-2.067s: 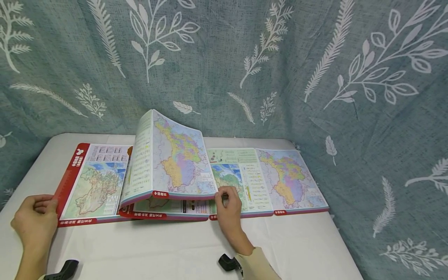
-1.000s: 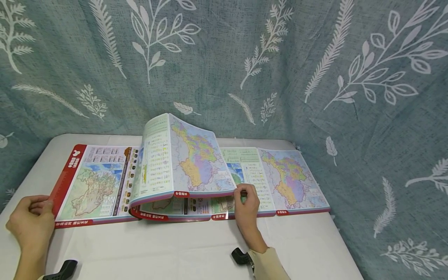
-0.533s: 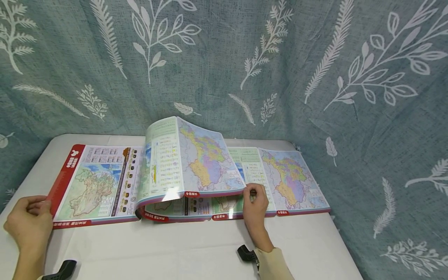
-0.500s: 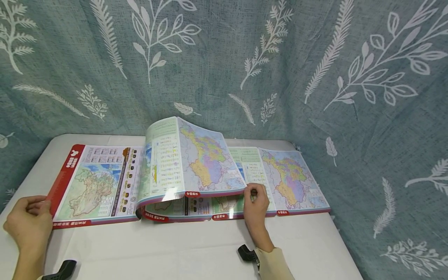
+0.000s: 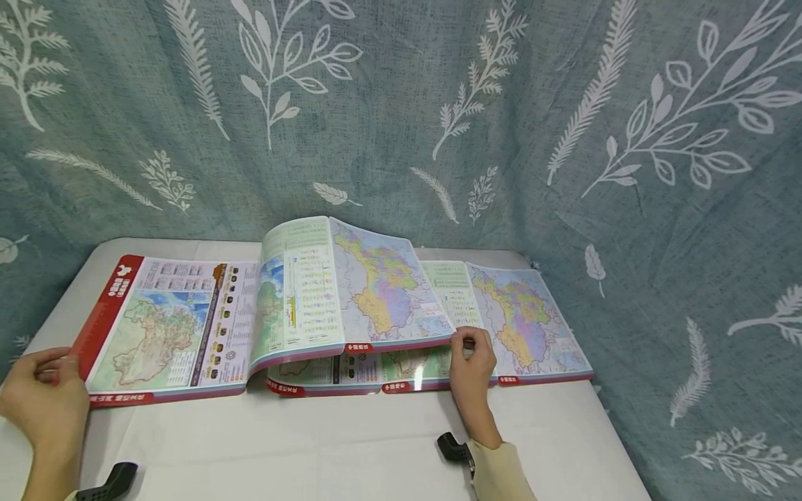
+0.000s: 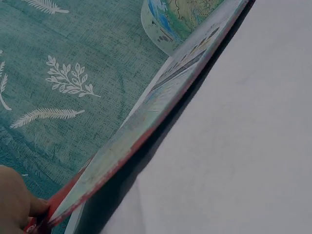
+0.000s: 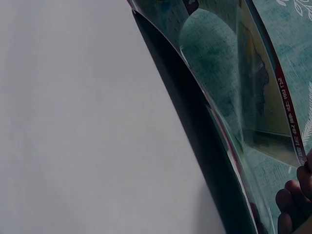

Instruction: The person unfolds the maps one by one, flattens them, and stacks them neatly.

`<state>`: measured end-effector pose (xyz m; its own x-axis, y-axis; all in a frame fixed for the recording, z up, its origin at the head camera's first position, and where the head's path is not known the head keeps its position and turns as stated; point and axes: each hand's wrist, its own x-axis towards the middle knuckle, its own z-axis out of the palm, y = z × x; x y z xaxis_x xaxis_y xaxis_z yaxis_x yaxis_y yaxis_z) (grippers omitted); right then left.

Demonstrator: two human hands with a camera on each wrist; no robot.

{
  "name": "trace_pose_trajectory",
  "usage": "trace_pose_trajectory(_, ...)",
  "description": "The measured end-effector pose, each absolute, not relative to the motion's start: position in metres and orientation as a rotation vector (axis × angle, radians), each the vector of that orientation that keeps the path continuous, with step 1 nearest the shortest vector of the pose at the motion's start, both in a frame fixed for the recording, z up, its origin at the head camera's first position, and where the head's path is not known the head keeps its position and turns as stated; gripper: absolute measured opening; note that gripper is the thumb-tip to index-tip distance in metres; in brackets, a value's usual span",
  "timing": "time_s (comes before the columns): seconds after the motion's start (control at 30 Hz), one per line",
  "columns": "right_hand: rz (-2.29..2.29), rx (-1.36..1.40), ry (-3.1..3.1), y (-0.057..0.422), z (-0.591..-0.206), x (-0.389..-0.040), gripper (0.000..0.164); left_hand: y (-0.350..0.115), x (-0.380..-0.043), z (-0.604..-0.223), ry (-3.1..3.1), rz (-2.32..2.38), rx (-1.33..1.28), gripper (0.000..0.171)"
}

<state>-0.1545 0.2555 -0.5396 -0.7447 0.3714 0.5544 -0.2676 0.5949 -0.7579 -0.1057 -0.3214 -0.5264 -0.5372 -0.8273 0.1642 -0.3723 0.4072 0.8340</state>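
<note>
A glossy map sheet (image 5: 163,334) with a red left border lies low at the table's left, then bows upward into a raised panel with a coloured map (image 5: 382,285). My left hand (image 5: 46,396) pinches its red edge at the lower left; the left wrist view shows that hand (image 6: 14,202) at the corner. With thumb and fingers, my right hand (image 5: 473,365) pinches the raised panel's lower right corner, also visible in the right wrist view (image 7: 297,202). Beneath lies a similar map sheet (image 5: 532,327), flat and partly hidden by the upper one.
A white-covered table (image 5: 282,445) carries both sheets. Behind it and at the right hangs a green-blue curtain (image 5: 388,104) with white leaf prints. Black devices (image 5: 452,447) sit at both wrists.
My right hand has drawn the raised panel rightward and its top has sunk, uncovering more of the left part. My left hand has moved slightly left with the red edge.
</note>
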Motion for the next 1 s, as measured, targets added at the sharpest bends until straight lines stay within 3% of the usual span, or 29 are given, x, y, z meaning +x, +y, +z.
trace_pose_trajectory(0.47, 1.128, -0.127, -2.089, 0.263, -0.535, -0.155, 0.004, -0.323, -0.102, -0.517, -1.903, -1.326, 1.248, 0.040)
trace_pose_trajectory(1.0, 1.109, -0.153, -2.043, 0.274, -0.532, -0.155, 0.010, -0.337, -0.106, -0.516, -1.433, -1.715, 1.290, 0.026)
